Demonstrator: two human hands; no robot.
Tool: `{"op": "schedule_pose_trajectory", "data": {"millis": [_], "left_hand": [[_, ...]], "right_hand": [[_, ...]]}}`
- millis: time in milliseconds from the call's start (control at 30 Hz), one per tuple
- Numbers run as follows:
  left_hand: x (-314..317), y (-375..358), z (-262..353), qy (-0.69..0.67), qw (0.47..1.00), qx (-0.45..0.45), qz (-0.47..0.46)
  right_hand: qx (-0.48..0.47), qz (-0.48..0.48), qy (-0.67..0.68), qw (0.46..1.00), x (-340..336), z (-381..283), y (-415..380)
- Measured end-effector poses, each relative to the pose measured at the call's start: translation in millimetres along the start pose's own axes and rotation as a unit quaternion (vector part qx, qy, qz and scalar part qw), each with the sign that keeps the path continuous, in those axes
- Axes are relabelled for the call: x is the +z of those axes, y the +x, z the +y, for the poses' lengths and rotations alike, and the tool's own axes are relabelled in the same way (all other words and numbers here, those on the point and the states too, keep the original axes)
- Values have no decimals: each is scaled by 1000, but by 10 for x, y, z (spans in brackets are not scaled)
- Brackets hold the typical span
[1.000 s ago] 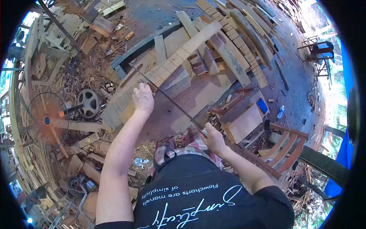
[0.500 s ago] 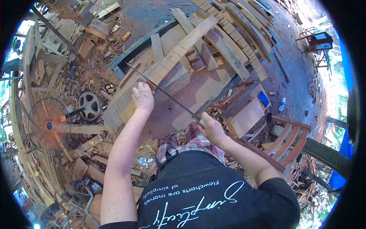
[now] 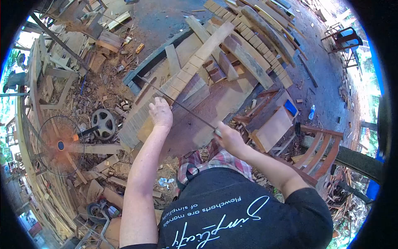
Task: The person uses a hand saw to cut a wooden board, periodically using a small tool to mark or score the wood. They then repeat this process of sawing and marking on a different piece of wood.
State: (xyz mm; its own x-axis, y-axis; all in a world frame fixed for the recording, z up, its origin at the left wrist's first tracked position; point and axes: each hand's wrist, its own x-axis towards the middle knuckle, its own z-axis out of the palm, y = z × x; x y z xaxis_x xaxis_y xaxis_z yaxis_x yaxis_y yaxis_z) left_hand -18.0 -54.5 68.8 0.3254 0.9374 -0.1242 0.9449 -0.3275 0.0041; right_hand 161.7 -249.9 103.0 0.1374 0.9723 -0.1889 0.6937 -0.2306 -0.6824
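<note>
My right hand (image 3: 230,140) is closed round the pale handle of a long, narrow dark blade (image 3: 191,113), which looks like a handsaw seen edge-on. The blade slants up and left across a wooden board (image 3: 133,124) marked with evenly spaced crosswise lines. On that board, close beside the blade, my left hand (image 3: 161,113) presses down with its fingers curled; its fingertips are partly hidden. Beyond the blade, a lighter board (image 3: 182,76) with similar crosswise lines lies at a slant. Under them is a broad, dusty work surface (image 3: 224,106).
Loose planks (image 3: 248,62) lie across the far side of the bench. To the left stand a wire-caged fan (image 3: 61,145) and a spoked wheel (image 3: 103,124). A slatted wooden chair part (image 3: 317,153) and a wooden box-like piece (image 3: 271,128) sit at right. Scraps litter the floor.
The view has shifted slightly. Against the bench, my right hand and the blade have moved a little forward and left, while my left hand stays in place on the board.
</note>
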Motion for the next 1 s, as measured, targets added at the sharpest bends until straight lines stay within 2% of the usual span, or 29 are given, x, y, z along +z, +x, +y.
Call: {"op": "schedule_pose_trajectory", "data": {"millis": [133,233,333,400,567,633,800,867,1000], "left_hand": [[-4,19,-25,-6,1000,-10,-5],[-52,17,-11,-14,1000,-14,-16],[-39,-3,12,-19,1000,-17,-3],[-1,19,-10,-23,1000,-18,2],[10,16,-46,-20,1000,-10,-4],[24,33,-91,-9,1000,8,14],[2,1,-27,2,1000,4,12],[-52,-30,-1,5,1000,12,13],[-3,10,-32,-6,1000,8,11]], "right_hand": [[-23,20,6,1000,424,-344,881],[-9,16,17,1000,312,-365,681],[-24,29,3,999,90,-39,79],[-1,-4,-13,1000,3,104,-143],[-29,39,22,999,463,-241,757],[-24,24,11,999,488,-329,885],[-13,14,-9,1000,109,-192,222],[2,-20,-16,1000,31,-144,93],[-18,-9,-27,999,324,-292,626]]}}
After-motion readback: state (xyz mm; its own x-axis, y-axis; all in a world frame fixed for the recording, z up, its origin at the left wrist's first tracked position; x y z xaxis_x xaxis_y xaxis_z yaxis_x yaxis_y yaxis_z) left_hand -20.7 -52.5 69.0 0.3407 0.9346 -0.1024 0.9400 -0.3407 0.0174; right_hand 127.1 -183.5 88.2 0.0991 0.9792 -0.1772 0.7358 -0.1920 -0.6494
